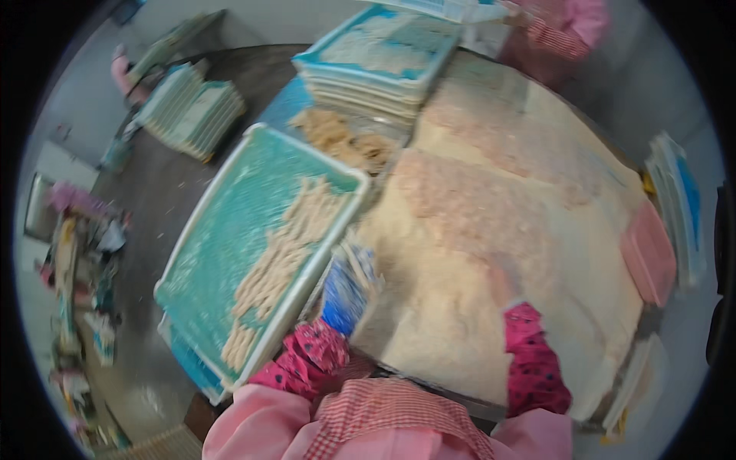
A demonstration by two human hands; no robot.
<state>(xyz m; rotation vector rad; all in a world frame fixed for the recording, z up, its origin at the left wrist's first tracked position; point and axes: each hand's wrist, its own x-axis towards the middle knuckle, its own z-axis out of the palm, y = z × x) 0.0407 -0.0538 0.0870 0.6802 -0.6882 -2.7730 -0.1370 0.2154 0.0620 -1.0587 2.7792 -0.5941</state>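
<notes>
My left hand (346,295), in a blue glove and a pink patterned sleeve, is by the right edge of a white tray (201,205) lined with green film. Pale crumb-coated strips poke out of its closed, somewhat blurred fingers. Coated strips (280,257) lie side by side along the tray's right half. My right hand (502,285) reaches into the pale crumbs (448,314) spread over the worktable, at the near edge of a heap of pinkish raw pieces (475,203). Motion smears its fingers, so their grip is unclear.
A stack of filled trays (376,57) stands at the far side, with a brownish clump (345,138) before it. A pink basin (648,253) sits at the table's right edge. Across the table, a co-worker's checked sleeve (556,38) shows. More trays (192,111) stand far left.
</notes>
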